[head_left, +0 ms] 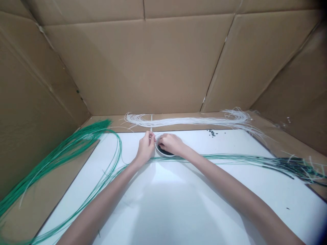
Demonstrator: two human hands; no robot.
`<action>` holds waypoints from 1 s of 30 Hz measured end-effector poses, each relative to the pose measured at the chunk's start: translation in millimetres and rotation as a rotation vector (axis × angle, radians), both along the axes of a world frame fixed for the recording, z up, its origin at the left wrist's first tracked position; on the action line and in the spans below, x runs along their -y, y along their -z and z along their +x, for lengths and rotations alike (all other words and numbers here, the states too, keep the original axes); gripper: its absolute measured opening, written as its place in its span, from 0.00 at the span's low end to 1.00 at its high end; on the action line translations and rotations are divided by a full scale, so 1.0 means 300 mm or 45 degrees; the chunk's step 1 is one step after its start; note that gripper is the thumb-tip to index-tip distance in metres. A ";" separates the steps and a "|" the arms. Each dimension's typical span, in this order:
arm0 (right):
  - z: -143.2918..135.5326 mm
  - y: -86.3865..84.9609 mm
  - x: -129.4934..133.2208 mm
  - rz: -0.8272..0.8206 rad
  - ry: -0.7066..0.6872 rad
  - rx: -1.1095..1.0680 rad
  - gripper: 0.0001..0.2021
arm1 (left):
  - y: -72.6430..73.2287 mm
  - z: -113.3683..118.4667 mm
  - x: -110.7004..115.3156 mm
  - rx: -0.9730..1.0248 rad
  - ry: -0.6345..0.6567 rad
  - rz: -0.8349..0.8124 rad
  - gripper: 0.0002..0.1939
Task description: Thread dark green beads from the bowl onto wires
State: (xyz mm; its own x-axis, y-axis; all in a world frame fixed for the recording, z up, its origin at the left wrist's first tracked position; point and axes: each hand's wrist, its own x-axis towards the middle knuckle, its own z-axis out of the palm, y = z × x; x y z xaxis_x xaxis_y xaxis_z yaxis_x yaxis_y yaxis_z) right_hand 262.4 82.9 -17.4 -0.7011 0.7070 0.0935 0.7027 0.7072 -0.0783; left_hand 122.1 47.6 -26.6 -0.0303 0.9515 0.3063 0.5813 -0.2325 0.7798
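A round white bowl (167,154) with small dark pieces in it stands near the back edge of the white board. My right hand (170,143) reaches into it from the right, fingers bent down and pressed together at the dark pieces; what they grip is hidden. Just left of the bowl, my left hand (146,146) is raised with its fingers pinched, and a thin pale strand seems to be at the fingertips, too small to make out. Long green strands (224,157) run across the board below both hands, with dark ends at the right.
White strands (178,121) lie along the cardboard behind the board. A thick green bundle (63,146) lies at the left, curving onto the white board (163,204). Dark bits (212,133) are scattered at the back right. Cardboard walls (153,64) enclose the back and sides.
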 end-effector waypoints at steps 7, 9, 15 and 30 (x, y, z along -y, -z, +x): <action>0.005 -0.004 -0.002 -0.011 0.034 -0.029 0.10 | -0.003 0.000 -0.002 -0.008 0.002 -0.003 0.05; 0.015 -0.013 -0.003 -0.020 0.048 -0.053 0.09 | -0.001 0.000 -0.001 -0.007 0.005 0.002 0.05; 0.059 -0.040 -0.015 -0.068 0.086 -0.154 0.07 | 0.010 0.000 -0.005 0.002 0.017 0.008 0.05; 0.121 -0.136 -0.011 -0.335 -0.007 -0.725 0.08 | -0.028 0.040 0.020 0.529 0.288 -0.218 0.08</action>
